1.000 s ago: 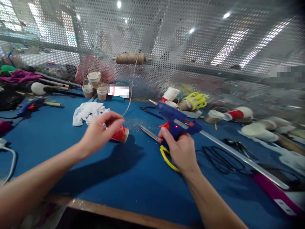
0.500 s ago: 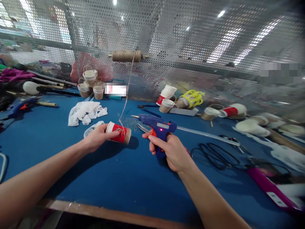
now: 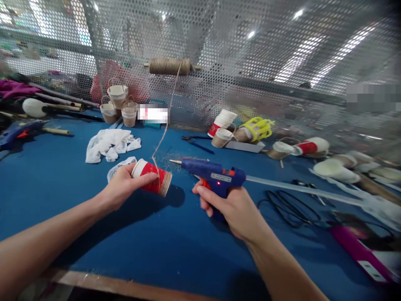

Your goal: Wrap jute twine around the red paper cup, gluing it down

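Note:
My left hand [image 3: 120, 184] is closed around a red and white paper cup [image 3: 147, 169], tilted on its side above the table. Twine [image 3: 165, 185] is wound round the cup's right end, and a strand [image 3: 169, 113] runs up from the cup to a twine spool [image 3: 169, 66]. In my right hand [image 3: 230, 205] is a blue glue gun [image 3: 205, 169] with a red light on and a finger at its orange trigger. Its metal nozzle points left, apart from the cup. From its back a long clear glue stick [image 3: 297, 188] sticks out to the right.
White cloth [image 3: 108, 144] lies behind my left hand. Small twine-wrapped baskets [image 3: 117, 106] are stacked at the back left. Pliers [image 3: 199, 144], paper cups [image 3: 225, 119] and a black cable [image 3: 288, 209] lie further right, with a purple power strip [image 3: 360, 255]. Another glue gun [image 3: 19, 133] rests at left.
The glue gun has shifted slightly right and down and been turned more level. The cup has tipped a little, its twine-wrapped end dropping. The camera view has moved slightly.

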